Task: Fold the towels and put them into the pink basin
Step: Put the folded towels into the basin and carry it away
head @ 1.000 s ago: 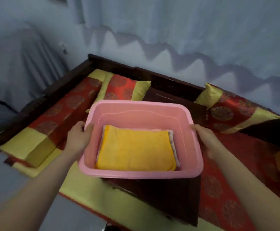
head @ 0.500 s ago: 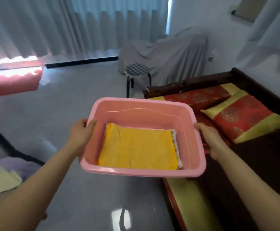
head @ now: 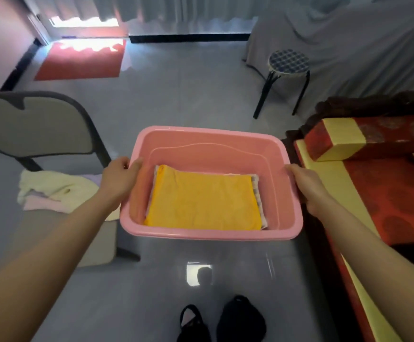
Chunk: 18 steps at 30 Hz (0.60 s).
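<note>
Carry step: left hand [head: 119, 178] and right hand [head: 304, 183] grips clamped on pink basin [head: 208, 134] side rims mid-frame, folded yellow towel [head: 203, 201] inside; next probably set it down, fold loose towels [head: 53, 191] on chair [head: 33, 124] at left.

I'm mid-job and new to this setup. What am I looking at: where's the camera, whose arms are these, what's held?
No machine here: a person works with bare hands, and the single view comes from a camera on their head, looking down. The left hand and right hand each grip one end of the pink basin, held above the floor. Inside lies a folded yellow towel atop a pale towel. On the chair at left lie loose towels; a cushioned bench stands at right.
</note>
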Each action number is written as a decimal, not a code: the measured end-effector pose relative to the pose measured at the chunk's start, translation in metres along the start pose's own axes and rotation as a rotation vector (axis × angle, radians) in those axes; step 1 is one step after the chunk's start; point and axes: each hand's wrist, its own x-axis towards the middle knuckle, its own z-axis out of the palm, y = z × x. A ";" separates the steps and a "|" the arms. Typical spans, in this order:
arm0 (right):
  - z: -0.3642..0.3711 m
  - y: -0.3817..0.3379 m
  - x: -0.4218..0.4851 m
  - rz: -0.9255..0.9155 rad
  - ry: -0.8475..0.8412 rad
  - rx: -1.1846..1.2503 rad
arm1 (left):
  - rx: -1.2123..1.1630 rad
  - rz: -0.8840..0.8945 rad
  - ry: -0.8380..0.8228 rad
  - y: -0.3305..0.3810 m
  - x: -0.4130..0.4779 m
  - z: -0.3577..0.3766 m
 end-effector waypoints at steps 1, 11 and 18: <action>0.015 -0.005 0.006 0.009 0.004 -0.009 | 0.003 -0.002 -0.008 -0.008 0.014 -0.002; 0.124 -0.042 0.086 0.043 0.049 -0.039 | 0.015 -0.053 -0.114 -0.060 0.149 0.024; 0.210 -0.018 0.145 0.122 0.091 -0.066 | 0.088 -0.069 -0.235 -0.117 0.237 0.065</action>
